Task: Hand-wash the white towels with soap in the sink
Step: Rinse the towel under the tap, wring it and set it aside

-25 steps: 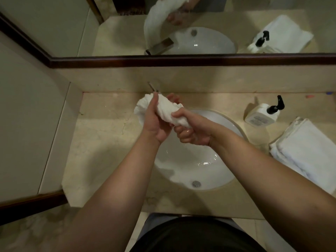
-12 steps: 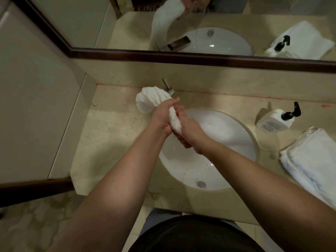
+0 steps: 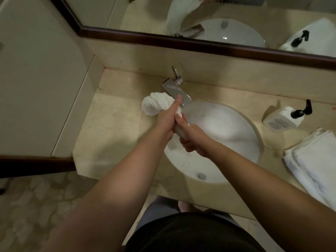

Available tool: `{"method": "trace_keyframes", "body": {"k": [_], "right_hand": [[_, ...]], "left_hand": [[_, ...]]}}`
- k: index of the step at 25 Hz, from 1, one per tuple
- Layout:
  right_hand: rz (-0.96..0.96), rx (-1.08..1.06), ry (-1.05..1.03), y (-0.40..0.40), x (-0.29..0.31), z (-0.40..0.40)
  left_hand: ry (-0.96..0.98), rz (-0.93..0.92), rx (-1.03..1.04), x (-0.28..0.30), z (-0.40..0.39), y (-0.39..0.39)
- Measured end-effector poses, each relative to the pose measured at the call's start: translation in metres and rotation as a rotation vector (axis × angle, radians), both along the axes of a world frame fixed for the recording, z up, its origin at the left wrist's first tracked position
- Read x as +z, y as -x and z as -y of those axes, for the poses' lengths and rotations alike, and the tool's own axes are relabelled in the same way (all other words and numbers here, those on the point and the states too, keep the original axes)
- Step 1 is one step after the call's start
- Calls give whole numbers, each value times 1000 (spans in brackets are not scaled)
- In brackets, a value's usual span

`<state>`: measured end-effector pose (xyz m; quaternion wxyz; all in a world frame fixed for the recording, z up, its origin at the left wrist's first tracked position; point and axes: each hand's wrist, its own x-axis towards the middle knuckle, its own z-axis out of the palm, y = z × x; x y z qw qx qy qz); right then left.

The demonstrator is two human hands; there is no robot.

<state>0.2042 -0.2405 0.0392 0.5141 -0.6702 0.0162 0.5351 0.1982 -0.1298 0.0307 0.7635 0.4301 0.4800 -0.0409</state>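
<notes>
Single head-worn wide-angle view, steeply down and forward over the sink [image 3: 227, 135] from close above

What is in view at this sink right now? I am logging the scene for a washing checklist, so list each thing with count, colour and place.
twisted white cloth towel: one, white, held above the sink's left rim
round white basin sink: one, white, set into the counter
square chrome faucet: one, silver, behind the sink
white plastic soap bottle with black pump: one, lying on the counter right of the sink
folded white towels: a stack, count unclear, white, counter's right edge
beige stone counter: one, beige
dark-framed wall mirror: one, above the counter
left hand: grips the towel
right hand: grips the towel's lower end
</notes>
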Motion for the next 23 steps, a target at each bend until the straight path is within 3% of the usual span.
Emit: {"method": "trace_keyframes", "body": {"k": [6, 9, 13, 15, 20, 23], "right_hand": [[-362, -55, -194, -7, 8, 7], [-569, -186, -293, -2, 17, -4], [-683, -176, -219, 5, 24, -22], [-530, -150, -100, 6, 27, -28], [169, -176, 267, 27, 23, -42], [433, -192, 375, 37, 9, -40]], "left_hand": [[186, 188, -164, -3, -24, 30], [254, 226, -106, -15, -26, 41], [487, 309, -48, -13, -34, 41], [459, 288, -30, -10, -39, 37], [293, 107, -175, 5, -34, 20], [273, 47, -140, -5, -22, 10]]}}
